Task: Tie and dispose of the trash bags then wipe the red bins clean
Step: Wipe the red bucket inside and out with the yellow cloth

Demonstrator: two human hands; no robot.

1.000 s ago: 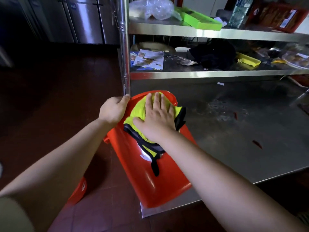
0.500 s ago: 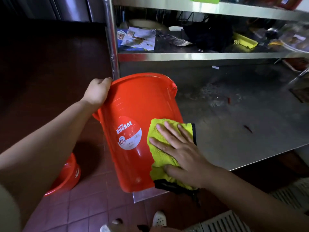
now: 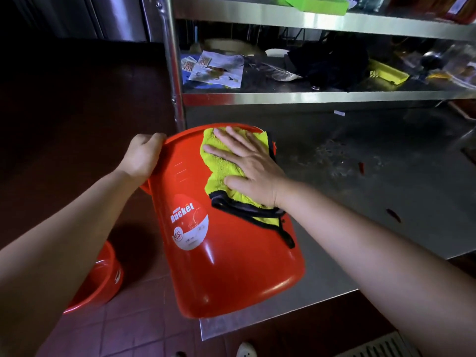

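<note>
While left hand (image 3: 143, 157) grips red bin (image 3: 226, 258), right hand (image 3: 253, 164) flat on cloth (image 3: 224, 161)

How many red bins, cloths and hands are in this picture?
Red bins: 2, the bucket lying on its side at the steel table edge and another bin on the floor.
Cloths: 1, a yellow cloth.
Hands: 2, left hand and right hand.
Total: 5

Bucket (image 3: 226, 253) tipped on desk (image 3: 360, 202) corner. My left hand (image 3: 141, 158) grips its rim; right hand (image 3: 253, 166) presses yellow cloth (image 3: 219, 163) flat against its side. Second bucket (image 3: 103, 279) on floor.
</note>
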